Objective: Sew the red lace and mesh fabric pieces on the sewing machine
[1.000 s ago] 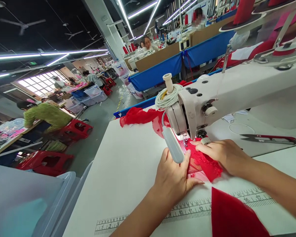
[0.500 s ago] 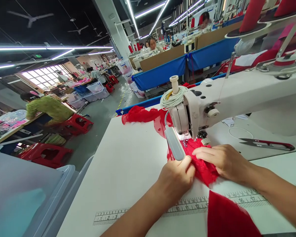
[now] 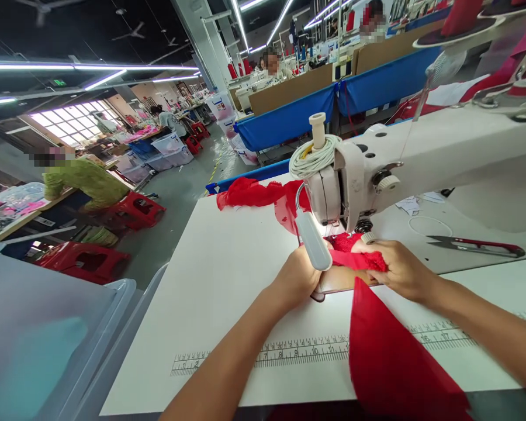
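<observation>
Red fabric (image 3: 355,259) stretches between my two hands, in front of the needle area of a white sewing machine (image 3: 421,158). My left hand (image 3: 300,272) is closed on its left end, fingertips partly hidden behind the lamp (image 3: 312,241). On the right, my right hand (image 3: 398,266) grips the bunched lacy end, just below the machine head. A plain red panel (image 3: 386,351) hangs down over the table's front edge, its tip near the hands. More sheer red fabric (image 3: 254,196) lies behind the machine head to the left.
Thread snips (image 3: 477,245) lie on the machine bed at the right. A ruler strip (image 3: 307,353) runs along the white table (image 3: 193,280). Translucent bins (image 3: 48,327) stand at the left, with red stools (image 3: 81,260) and a seated person in green (image 3: 85,181) beyond.
Both hands have moved slightly away from me, and the fabric between them is now folded into a narrow band. The red panel has shifted left and upward. The view has tilted slightly.
</observation>
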`<action>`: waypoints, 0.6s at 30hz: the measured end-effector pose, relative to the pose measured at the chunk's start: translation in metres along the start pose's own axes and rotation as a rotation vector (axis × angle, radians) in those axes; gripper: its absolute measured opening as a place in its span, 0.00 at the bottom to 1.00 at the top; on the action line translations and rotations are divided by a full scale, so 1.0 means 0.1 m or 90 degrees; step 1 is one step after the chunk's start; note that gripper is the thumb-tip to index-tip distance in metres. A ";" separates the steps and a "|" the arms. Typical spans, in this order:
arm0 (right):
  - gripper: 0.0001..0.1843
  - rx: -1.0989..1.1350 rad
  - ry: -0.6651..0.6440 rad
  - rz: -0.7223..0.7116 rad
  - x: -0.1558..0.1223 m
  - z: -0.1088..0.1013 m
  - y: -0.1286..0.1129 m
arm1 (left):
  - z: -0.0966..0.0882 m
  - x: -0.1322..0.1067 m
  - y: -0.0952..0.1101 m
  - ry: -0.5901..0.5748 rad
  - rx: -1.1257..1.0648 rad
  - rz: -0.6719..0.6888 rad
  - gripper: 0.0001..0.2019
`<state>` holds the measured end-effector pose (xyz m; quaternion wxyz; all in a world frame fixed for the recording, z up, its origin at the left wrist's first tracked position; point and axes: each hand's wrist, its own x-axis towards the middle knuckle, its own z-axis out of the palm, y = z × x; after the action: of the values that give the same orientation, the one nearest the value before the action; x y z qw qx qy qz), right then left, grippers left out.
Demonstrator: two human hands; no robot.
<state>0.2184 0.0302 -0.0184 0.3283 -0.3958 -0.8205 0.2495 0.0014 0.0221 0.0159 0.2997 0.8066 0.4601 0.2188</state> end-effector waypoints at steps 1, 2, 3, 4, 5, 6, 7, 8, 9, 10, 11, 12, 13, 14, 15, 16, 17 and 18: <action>0.10 0.029 0.001 0.046 0.01 -0.01 -0.01 | -0.02 0.02 0.00 -0.014 -0.046 -0.019 0.07; 0.12 0.048 0.002 0.079 0.03 -0.01 -0.03 | -0.04 0.03 0.01 -0.041 -0.107 -0.051 0.06; 0.14 0.057 0.007 0.098 0.04 -0.02 -0.05 | -0.05 0.03 0.02 -0.076 -0.171 -0.087 0.05; 0.16 0.055 0.018 0.101 0.05 -0.03 -0.07 | -0.05 0.02 0.02 -0.109 -0.227 -0.121 0.03; 0.17 0.046 0.034 0.093 0.06 -0.03 -0.08 | -0.04 0.01 0.03 -0.130 -0.271 -0.148 0.03; 0.18 0.037 0.043 0.083 0.06 -0.03 -0.08 | -0.02 0.01 0.03 -0.137 -0.312 -0.169 0.05; 0.19 0.032 0.045 0.077 0.06 -0.02 -0.08 | 0.01 0.00 0.03 -0.127 -0.337 -0.175 0.08; 0.19 0.032 0.041 0.076 0.06 -0.02 -0.08 | 0.04 0.00 0.03 -0.103 -0.338 -0.167 0.10; 0.20 0.036 0.035 0.078 0.05 -0.01 -0.07 | 0.08 0.00 0.02 -0.073 -0.328 -0.152 0.11; 0.20 0.040 0.032 0.080 0.04 0.00 -0.07 | 0.11 0.01 0.01 -0.040 -0.310 -0.134 0.13; 0.20 0.042 0.032 0.080 0.03 0.00 -0.06 | 0.14 0.03 0.00 -0.007 -0.288 -0.114 0.14; 0.19 0.038 0.038 0.080 0.02 -0.01 -0.06 | 0.16 0.04 -0.01 0.024 -0.265 -0.093 0.16; 0.18 0.028 0.049 0.081 0.01 -0.02 -0.06 | 0.17 0.05 -0.02 0.046 -0.247 -0.072 0.16; 0.17 0.018 0.062 0.084 0.00 -0.03 -0.07 | 0.17 0.07 -0.04 0.058 -0.234 -0.053 0.16; 0.16 0.009 0.078 0.086 -0.01 -0.05 -0.08 | 0.15 0.08 -0.05 0.061 -0.226 -0.039 0.16; 0.16 0.005 0.090 0.087 -0.01 -0.06 -0.08 | 0.14 0.08 -0.07 0.057 -0.223 -0.031 0.16; 0.16 0.010 0.096 0.085 -0.01 -0.08 -0.09 | 0.12 0.08 -0.07 0.050 -0.222 -0.025 0.15; 0.17 0.024 0.089 0.081 -0.01 -0.09 -0.10 | 0.09 0.08 -0.08 0.044 -0.223 -0.023 0.15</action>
<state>0.2210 0.0248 -0.0063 0.3754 -0.4572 -0.7642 0.2570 0.0065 0.0297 0.0044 0.4233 0.7259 0.4394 0.3175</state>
